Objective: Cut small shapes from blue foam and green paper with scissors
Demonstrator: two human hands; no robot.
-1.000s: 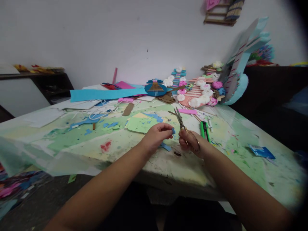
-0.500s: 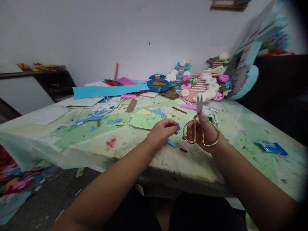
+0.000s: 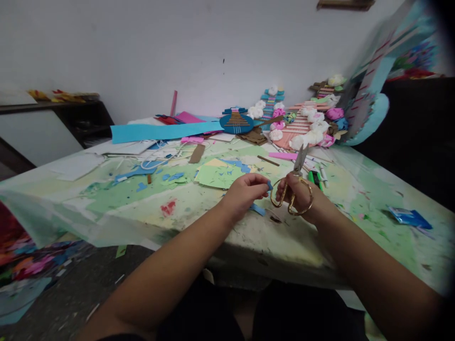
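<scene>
Tipped rightward from upright, gold-handled steel scissors (image 3: 297, 166) fill the closed right hand (image 3: 302, 200); left hand (image 3: 245, 194) pinches a small blue paper scrap (image 3: 269, 185) beside them, green plastic cutter (image 3: 313, 177) just behind.

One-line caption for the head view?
Left hand pinches a small blue scrap beside gold-handled scissors in the right hand.

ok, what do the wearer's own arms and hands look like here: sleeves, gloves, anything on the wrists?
The left hand and right hand are both bare, with no gloves. Both forearms are uncovered down to the bottom of the frame: no sleeves, watch or wristband show. Rings are too small to tell.
</scene>
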